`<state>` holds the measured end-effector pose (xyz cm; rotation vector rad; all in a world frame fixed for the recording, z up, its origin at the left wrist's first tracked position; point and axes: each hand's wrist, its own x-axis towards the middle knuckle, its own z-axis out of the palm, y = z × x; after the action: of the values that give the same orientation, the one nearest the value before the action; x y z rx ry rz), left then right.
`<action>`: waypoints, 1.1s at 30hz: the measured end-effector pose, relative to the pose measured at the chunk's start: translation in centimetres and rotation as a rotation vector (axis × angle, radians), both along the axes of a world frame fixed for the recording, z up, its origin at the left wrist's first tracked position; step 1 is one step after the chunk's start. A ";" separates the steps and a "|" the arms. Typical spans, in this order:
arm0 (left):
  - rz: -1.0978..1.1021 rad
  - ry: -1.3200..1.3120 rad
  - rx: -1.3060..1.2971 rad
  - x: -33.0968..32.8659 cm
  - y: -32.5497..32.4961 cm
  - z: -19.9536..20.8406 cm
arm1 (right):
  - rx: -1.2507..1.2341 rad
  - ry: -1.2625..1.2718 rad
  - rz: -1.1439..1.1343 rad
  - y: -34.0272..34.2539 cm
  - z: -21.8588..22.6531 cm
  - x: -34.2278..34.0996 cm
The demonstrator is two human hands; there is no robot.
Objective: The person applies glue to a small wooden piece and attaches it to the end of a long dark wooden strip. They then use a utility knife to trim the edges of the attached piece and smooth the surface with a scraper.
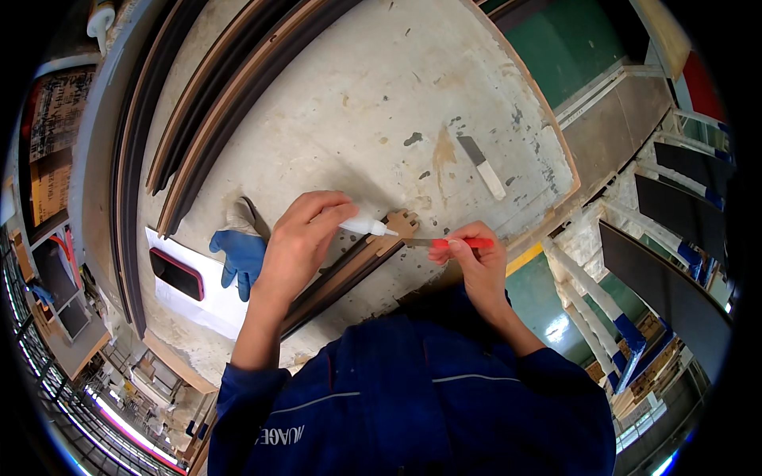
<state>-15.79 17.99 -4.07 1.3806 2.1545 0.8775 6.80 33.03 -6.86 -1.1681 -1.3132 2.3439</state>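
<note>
Blue jacket (389, 381) foremost; left fingers (329, 214) close round a white bottle (367, 225), right fingers (462, 254) pinch a red-handled blade (441, 243) — tips best held steady (light pressure) at the notched brown strip (371, 252) on the table (341, 119).

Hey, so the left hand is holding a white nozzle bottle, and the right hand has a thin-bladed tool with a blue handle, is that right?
Not quite: the handle is red, not blue, as the head view shows. The left hand is holding a white nozzle bottle, and the right hand has the thin-bladed tool.
</note>
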 end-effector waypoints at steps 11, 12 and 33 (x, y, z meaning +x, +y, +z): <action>-0.179 0.148 -0.086 -0.3 1.8 2.6 | 0.180 -0.060 0.121 0.2 0.9 0.0; -0.195 0.155 -0.087 -0.3 2.0 2.7 | 0.167 -0.057 0.114 0.1 0.8 0.0; -0.379 0.287 -0.112 -0.4 3.7 3.8 | 0.384 -0.077 0.211 0.5 0.9 0.2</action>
<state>-16.19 21.68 -0.29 1.8648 1.9978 0.4298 6.99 33.56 -5.94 -1.0495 -1.8912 2.0570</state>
